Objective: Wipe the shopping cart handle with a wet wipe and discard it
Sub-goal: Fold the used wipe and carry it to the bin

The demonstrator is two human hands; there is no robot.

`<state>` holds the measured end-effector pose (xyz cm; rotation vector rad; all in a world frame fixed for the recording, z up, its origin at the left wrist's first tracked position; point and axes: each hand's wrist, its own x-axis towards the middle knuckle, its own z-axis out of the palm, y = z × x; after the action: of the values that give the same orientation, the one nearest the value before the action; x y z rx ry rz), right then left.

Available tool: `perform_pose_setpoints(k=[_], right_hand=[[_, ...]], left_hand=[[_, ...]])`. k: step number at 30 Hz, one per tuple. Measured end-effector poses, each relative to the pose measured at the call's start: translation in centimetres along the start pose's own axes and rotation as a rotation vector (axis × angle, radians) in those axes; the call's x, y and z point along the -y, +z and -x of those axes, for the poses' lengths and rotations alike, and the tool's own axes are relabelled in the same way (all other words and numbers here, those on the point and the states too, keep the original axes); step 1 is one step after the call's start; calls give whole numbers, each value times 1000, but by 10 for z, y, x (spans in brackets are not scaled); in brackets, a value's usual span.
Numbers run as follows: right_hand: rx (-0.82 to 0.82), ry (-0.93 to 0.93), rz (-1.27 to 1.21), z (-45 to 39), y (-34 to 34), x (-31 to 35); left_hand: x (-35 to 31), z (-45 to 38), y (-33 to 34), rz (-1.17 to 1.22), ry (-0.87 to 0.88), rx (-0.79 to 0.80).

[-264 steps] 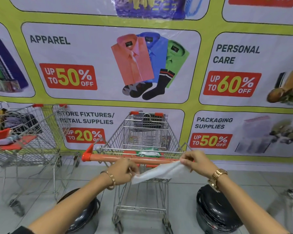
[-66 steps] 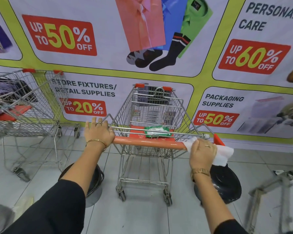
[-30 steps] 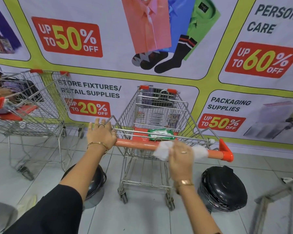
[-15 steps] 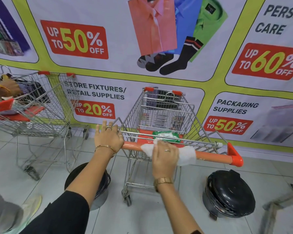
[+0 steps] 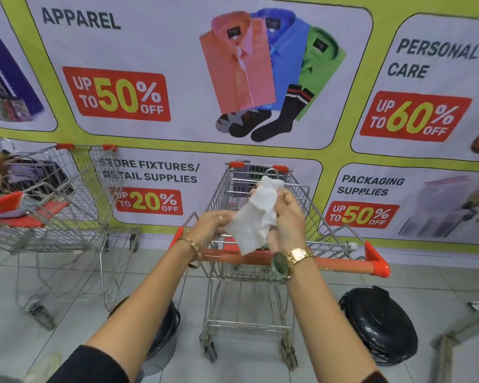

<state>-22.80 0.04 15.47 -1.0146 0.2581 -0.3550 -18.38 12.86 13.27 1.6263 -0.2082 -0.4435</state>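
Note:
A white wet wipe [image 5: 256,214] hangs crumpled in the air above the orange handle [image 5: 343,265] of the metal shopping cart [image 5: 260,272]. My left hand [image 5: 213,225] pinches its lower left edge. My right hand [image 5: 288,217] grips its right side and top. Both hands are off the handle, just above and behind its middle. The cart's seat area is mostly hidden behind my hands and the wipe.
A black lidded bin [image 5: 379,324] stands on the floor right of the cart. Another dark bin [image 5: 161,335] sits left, partly behind my left arm. A second cart [image 5: 53,205] with items stands at the left. A sale banner [image 5: 177,78] covers the wall behind.
My right hand lifted the wipe off the handle. My left hand let go of the handle's left end and took hold of the wipe. The view tilted upward.

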Motion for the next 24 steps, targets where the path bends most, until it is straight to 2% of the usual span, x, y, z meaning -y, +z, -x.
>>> perform_pose_setpoints(k=[4, 7, 12, 16, 19, 22, 24], right_hand=[[71, 9, -289, -10, -20, 42], [88, -66, -352, -16, -47, 68], [-75, -151, -386, -22, -124, 102], [-115, -221, -561, -29, -196, 127], [-195, -240, -556, -40, -259, 142], [-269, -188, -545, -45, -311, 165], [-387, -111, -525, -49, -342, 177]], left_hand=[[-22, -13, 32, 326, -121, 310], [-34, -24, 56, 354, -135, 395], [-47, -54, 118, 108, -54, 401], [-58, -78, 184, 30, -46, 424], [-70, -92, 240, -21, -27, 454], [-76, -113, 298, -45, -19, 472], [-79, -128, 334, -85, -17, 457]])
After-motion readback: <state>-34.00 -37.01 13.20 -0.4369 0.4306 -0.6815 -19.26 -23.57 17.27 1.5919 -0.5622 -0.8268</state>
